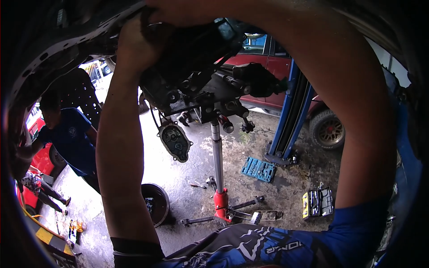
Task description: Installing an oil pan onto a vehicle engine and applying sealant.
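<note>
Both my arms reach up into the dark underside of a raised vehicle. My left hand is up beside a dark mechanical assembly, its fingers lost in shadow. My right hand comes across from the right at the top edge, close above the left one, fingers also hidden. Whether either hand grips anything cannot be made out. The assembly rests over the steel post of a red transmission jack. A greasy open metal housing hangs at its lower left.
A person in a blue shirt stands at left. A black bucket, a blue socket set and an open toolbox sit on the floor. A blue lift post rises before a red vehicle.
</note>
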Demonstrator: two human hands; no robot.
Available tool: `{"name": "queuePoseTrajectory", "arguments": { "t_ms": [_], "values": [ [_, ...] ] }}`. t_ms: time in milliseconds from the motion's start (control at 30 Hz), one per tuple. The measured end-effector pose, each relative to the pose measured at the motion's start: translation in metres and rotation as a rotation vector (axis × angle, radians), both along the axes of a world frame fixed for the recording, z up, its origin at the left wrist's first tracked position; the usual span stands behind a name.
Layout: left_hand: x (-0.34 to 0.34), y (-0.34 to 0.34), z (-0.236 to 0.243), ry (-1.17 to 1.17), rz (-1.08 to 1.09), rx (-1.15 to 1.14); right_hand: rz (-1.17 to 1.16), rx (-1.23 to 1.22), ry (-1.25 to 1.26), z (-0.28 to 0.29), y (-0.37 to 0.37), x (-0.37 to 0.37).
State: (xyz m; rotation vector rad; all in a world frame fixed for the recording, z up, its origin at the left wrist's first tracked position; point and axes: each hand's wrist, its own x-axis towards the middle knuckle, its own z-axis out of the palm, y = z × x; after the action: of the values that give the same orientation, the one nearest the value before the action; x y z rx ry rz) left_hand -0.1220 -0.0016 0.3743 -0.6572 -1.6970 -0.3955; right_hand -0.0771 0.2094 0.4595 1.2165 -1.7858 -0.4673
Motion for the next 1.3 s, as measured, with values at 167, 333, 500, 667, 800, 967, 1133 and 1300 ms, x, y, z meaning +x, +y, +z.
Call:
{"name": "queuePoseTrajectory", "arguments": {
  "t_ms": [167, 333, 500, 667, 800, 967, 1133, 1300],
  "values": [
    [0.006, -0.002, 0.000, 0.083, 0.094, -0.062, 0.002, 0.065, -0.028, -0.002, 0.005, 0.012],
    [0.006, 0.009, -0.002, -0.070, -0.034, 0.086, 0.039, 0.135, -0.008, 0.001, 0.009, 0.011],
    [0.008, 0.001, 0.001, 0.011, 0.082, -0.017, -0.009, 0.155, -0.054, 0.006, 0.008, 0.014],
    [0.005, 0.002, -0.002, 0.065, 0.124, -0.050, 0.043, 0.085, -0.029, -0.001, -0.001, 0.001],
    [0.011, 0.006, 0.000, 0.091, 0.110, -0.020, 0.001, 0.084, -0.026, 0.004, 0.001, 0.006],
    [0.011, 0.016, 0.033, 0.006, 0.297, -0.076, 0.086, 0.001, 0.022, 0.018, 0.029, 0.008],
    [0.009, 0.074, 0.055, -0.239, -0.068, 0.023, 0.054, -0.210, -0.047, 0.022, 0.055, 0.004],
    [0.000, 0.078, 0.076, -0.252, 0.028, -0.045, 0.059, -0.248, -0.104, 0.030, 0.066, -0.009]
  ]
}}
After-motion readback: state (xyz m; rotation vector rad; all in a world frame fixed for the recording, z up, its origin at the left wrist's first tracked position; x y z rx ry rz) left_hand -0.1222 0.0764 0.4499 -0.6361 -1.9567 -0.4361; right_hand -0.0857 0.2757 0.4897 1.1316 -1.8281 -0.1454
